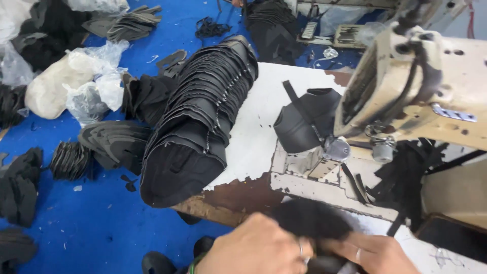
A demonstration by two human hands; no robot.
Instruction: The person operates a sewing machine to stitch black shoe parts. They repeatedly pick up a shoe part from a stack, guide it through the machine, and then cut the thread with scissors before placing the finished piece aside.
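Black, fuzzy and blurred, a dark fabric piece (309, 220) sits between the two hands at the bottom edge of the view, right at the near edge of the counter (253, 142). The left hand (256, 248) is curled over its near side, fingers (291, 253) bent and pressed together on the cloth, a ring showing on one of them. The right hand (373, 253) meets it from the other side, fingers (340, 248) also closed on the lower part of the piece and also ringed; how much of the piece each hand grips is hidden by blur.

Just beyond the hands the white counter surface is chipped, with brown wood showing along its near edge. On it stands a cream sewing machine (421, 86), its head hanging over a black shoe-upper part (307, 122) with a strap lying across it. Black strips (401, 177) trail down beside the machine on the right.

On the counter's left edge leans a long overlapping stack of black cut pieces (198, 116), its lower end hanging past the corner. The blue floor (101, 223) beyond carries smaller dark stacks (114, 144) and clear plastic bags (76, 83) with pale stuffing. A dark shoe (157, 263) shows on the floor just left of the left hand.
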